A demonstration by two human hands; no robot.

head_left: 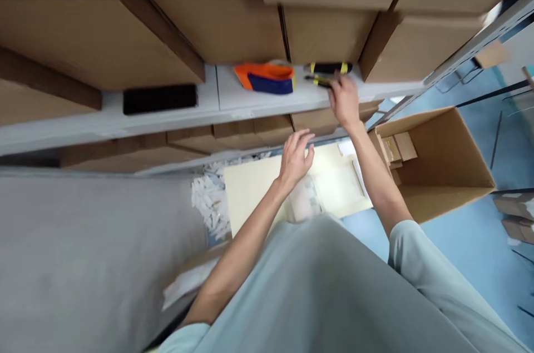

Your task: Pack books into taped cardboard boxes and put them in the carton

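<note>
My right hand (345, 100) is at the edge of the grey shelf (233, 103), its fingers closed on a slim black-and-yellow tool (320, 81) shaped like a utility knife; blur hides its details. Just behind it lies a second, thicker black tool with yellow ends (329, 68). To the left on the same shelf sits an orange-and-blue tape dispenser (269, 77). My left hand (295, 158) hangs over a pale yellow board (254, 186), fingers spread and holding nothing. A blurred clear package (306, 197) rests on the board near my body.
Brown cartons (225, 25) stand stacked along the shelf, with more cartons (233, 133) below. A black phone-like slab (160, 99) lies at the shelf's left. At right is an uncovered cardboard box (442, 158) with small boxes inside. White scraps (211, 203) lie left of the board.
</note>
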